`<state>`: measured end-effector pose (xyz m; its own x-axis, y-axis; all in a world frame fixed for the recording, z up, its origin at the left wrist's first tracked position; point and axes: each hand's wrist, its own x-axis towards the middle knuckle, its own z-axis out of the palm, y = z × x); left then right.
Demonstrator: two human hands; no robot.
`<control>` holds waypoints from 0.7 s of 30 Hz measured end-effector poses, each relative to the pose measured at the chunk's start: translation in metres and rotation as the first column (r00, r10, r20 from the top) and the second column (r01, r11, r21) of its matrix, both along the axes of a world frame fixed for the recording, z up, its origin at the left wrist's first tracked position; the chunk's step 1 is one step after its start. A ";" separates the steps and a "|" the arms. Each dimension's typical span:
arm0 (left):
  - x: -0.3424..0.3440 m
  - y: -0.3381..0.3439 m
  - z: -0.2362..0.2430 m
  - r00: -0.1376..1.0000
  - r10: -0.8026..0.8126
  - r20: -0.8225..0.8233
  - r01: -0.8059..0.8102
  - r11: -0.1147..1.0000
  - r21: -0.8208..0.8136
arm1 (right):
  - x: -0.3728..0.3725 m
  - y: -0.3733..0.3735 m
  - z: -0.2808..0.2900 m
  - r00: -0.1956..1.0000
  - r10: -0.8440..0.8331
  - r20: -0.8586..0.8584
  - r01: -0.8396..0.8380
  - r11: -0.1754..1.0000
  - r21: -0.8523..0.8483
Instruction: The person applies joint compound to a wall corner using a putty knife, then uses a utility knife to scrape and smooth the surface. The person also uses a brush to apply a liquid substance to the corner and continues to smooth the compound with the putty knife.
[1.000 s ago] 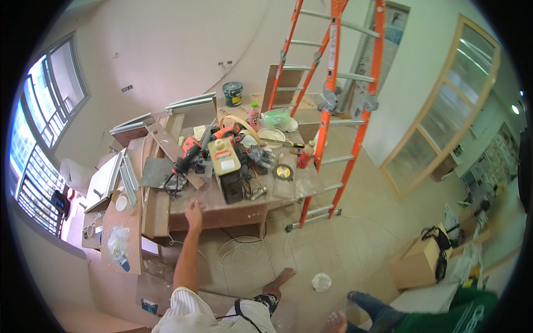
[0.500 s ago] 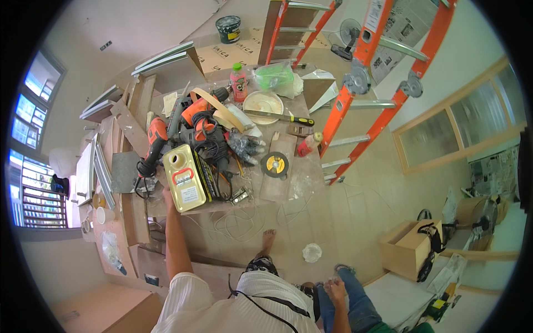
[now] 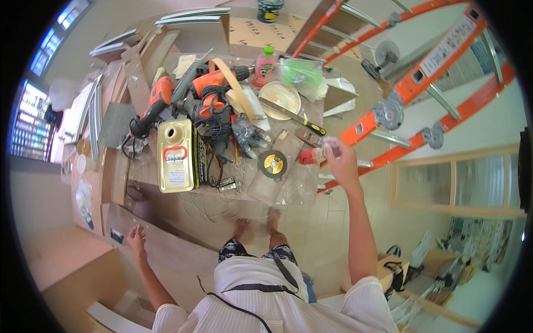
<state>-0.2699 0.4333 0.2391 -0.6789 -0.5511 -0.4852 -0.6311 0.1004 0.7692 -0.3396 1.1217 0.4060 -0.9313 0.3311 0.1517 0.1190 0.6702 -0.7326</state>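
My right hand (image 3: pixel 343 165) is at the table's right edge, fingers closed round the neck end of a small red bottle (image 3: pixel 308 157). Something whitish shows between the fingertips; I cannot make out what. Away from the table, my left hand (image 3: pixel 136 240) hangs low on the left, fingers loosely apart and holding nothing. Left of the bottle, a black and yellow cutting disc (image 3: pixel 273 164) lies on a board (image 3: pixel 261 187). A handsaw with a black and yellow handle (image 3: pixel 314 127) rests across a white bowl (image 3: pixel 288 95). Nearer the left stands a rectangular metal can (image 3: pixel 175 176) with a red handle.
Orange ladders (image 3: pixel 363 129) rise close to my right arm. Corded power tools (image 3: pixel 159 99) and a dirty glove (image 3: pixel 248 137) crowd the table (image 3: pixel 236 191). Behind them stand a pink bottle (image 3: pixel 263 71) and a green plastic bag (image 3: pixel 301 72). Loose cord (image 3: pixel 208 211) lies below the front edge.
My left hand has left the metal can and dropped down to the left. My right hand has come up from below and closed on the red bottle. The view has shifted.
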 end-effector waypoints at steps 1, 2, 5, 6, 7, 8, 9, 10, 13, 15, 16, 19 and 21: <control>0.021 -0.005 0.003 0.999 0.048 0.024 -0.047 0.998 -0.049 | -0.025 0.015 -0.010 0.997 0.038 0.063 -0.037 0.999 -0.023; 0.040 -0.008 0.005 0.996 0.086 0.024 -0.085 0.995 -0.054 | -0.050 0.034 -0.028 0.988 0.091 0.124 -0.098 0.994 0.055; 0.110 0.005 0.014 0.980 0.198 0.033 -0.195 0.978 -0.071 | -0.103 0.090 -0.094 0.933 0.220 0.286 -0.294 0.923 0.248; 0.129 0.017 0.015 0.973 0.227 0.040 -0.223 0.972 -0.076 | -0.121 0.103 -0.114 0.914 0.250 0.320 -0.347 0.890 0.296; 0.152 0.026 0.023 0.965 0.257 0.050 -0.251 0.963 -0.093 | -0.135 0.102 -0.127 0.892 0.280 0.355 -0.400 0.854 0.332; 0.176 0.043 0.029 0.956 0.280 0.088 -0.274 0.959 -0.076 | -0.146 0.105 -0.138 0.868 0.297 0.398 -0.419 0.869 0.265; 0.196 0.065 0.036 0.946 0.298 0.126 -0.292 0.955 -0.058 | -0.152 0.102 -0.147 0.841 0.312 0.441 -0.430 0.881 0.197; 0.218 0.085 0.041 0.933 0.321 0.163 -0.319 0.947 -0.039 | -0.159 0.093 -0.152 0.809 0.333 0.484 -0.443 0.887 0.131; 0.273 0.123 0.044 0.892 0.365 0.267 -0.376 0.927 -0.012 | -0.167 0.085 -0.162 0.786 0.324 0.526 -0.450 0.883 0.129; 0.290 0.146 0.043 0.888 0.386 0.250 -0.400 0.917 0.006 | -0.169 0.089 -0.168 0.858 0.286 0.427 -0.418 0.873 0.253; 0.296 0.157 0.043 0.886 0.399 0.237 -0.414 0.910 0.012 | -0.171 0.093 -0.176 0.862 0.305 0.406 -0.434 0.857 0.279; 0.314 0.185 0.046 0.896 0.393 0.207 -0.407 0.913 0.023 | -0.175 0.095 -0.186 0.803 0.336 0.491 -0.502 0.826 0.256; 0.321 0.200 0.051 0.882 0.418 0.219 -0.434 0.901 0.027 | -0.174 0.099 -0.194 0.814 0.345 0.467 -0.497 0.829 0.255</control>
<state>0.0513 0.6333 0.2898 -0.2691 -0.7225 -0.6369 -0.7432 -0.2648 0.6144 -0.5133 1.2209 0.2118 -0.9685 -0.1134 -0.2217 -0.0173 0.9188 -0.3944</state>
